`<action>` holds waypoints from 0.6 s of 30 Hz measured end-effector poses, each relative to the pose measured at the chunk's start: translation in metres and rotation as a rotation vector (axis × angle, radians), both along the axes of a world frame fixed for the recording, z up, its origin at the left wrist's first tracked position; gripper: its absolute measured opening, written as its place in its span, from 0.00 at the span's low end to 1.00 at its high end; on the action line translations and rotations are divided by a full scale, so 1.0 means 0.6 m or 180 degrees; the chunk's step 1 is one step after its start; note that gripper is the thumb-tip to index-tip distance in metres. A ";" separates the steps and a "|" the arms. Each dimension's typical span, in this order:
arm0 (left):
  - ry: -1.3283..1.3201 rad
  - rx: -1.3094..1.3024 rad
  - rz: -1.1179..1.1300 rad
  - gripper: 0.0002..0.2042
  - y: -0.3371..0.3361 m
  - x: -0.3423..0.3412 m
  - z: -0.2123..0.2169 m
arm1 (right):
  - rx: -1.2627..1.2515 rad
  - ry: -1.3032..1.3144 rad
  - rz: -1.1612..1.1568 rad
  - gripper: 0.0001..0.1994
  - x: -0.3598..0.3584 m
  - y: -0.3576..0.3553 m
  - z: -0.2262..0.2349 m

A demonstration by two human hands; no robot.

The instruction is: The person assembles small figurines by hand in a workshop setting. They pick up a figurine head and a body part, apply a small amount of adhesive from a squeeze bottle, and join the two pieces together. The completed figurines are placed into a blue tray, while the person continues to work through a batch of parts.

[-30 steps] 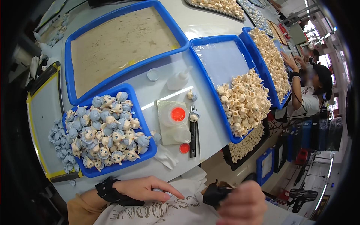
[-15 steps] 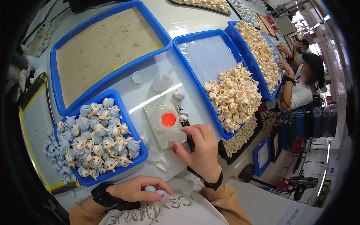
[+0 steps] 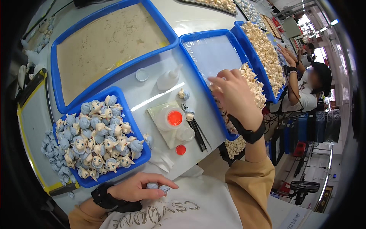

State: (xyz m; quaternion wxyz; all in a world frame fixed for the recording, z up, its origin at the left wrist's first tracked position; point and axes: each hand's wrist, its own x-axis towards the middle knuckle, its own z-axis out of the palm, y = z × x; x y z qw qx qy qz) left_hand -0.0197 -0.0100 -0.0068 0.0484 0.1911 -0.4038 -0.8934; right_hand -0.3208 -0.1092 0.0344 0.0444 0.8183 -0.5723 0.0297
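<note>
My left hand (image 3: 142,187), low in front of my shirt, has its fingers curled round light blue doll hair pieces (image 3: 164,189). My right hand (image 3: 238,95) is over the near edge of a blue tray (image 3: 192,74) heaped with cream doll face parts (image 3: 252,82). Its fingers are spread apart and nothing shows in them; the fingertips partly hide the pile. On a pale pad (image 3: 157,118) stands a pot of red liquid (image 3: 175,118) beside a small clear cup (image 3: 185,134). Black tweezers (image 3: 199,135) lie alongside, next to a doll head (image 3: 189,114).
A blue bin of blue-haired doll heads (image 3: 145,152) stands at left, by loose blue hair pieces (image 3: 57,160). Behind it lies a large blue-rimmed tray (image 3: 173,40). A white squeeze bottle (image 3: 169,79), round lid (image 3: 142,75) and red cap (image 3: 180,149) are on the table. A co-worker (image 3: 305,84) sits at right.
My right hand has left the clear cup beside the red pot and moved right and away, over the face parts. The red cap now shows fully. My left hand still holds the hair pieces.
</note>
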 end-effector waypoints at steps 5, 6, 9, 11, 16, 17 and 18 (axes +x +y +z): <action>-0.0069 0.0204 -0.0043 0.15 -0.001 -0.002 -0.003 | -0.0167 0.0166 0.0030 0.08 0.009 0.001 0.002; -0.0072 0.0279 -0.0016 0.15 0.001 -0.001 -0.001 | -0.0337 -0.0256 0.0085 0.09 0.012 0.012 0.015; 0.0000 0.0348 0.0117 0.16 0.008 0.002 -0.010 | -0.0693 -0.0818 -0.0289 0.12 0.025 0.054 0.041; 0.0085 0.0382 0.0174 0.17 0.006 0.003 -0.004 | -0.0392 -0.1518 -0.0659 0.10 0.048 0.118 0.070; 0.0131 0.0536 0.0224 0.20 0.003 -0.003 -0.003 | 0.1131 -0.2975 0.1271 0.11 0.123 0.219 0.019; 0.0214 0.0441 0.0155 0.21 0.006 0.000 -0.009 | 0.0937 -0.2859 0.1302 0.12 0.139 0.222 0.010; 0.0297 0.0348 0.0082 0.21 0.010 0.005 -0.018 | 0.0919 -0.2834 0.1226 0.13 0.142 0.221 0.004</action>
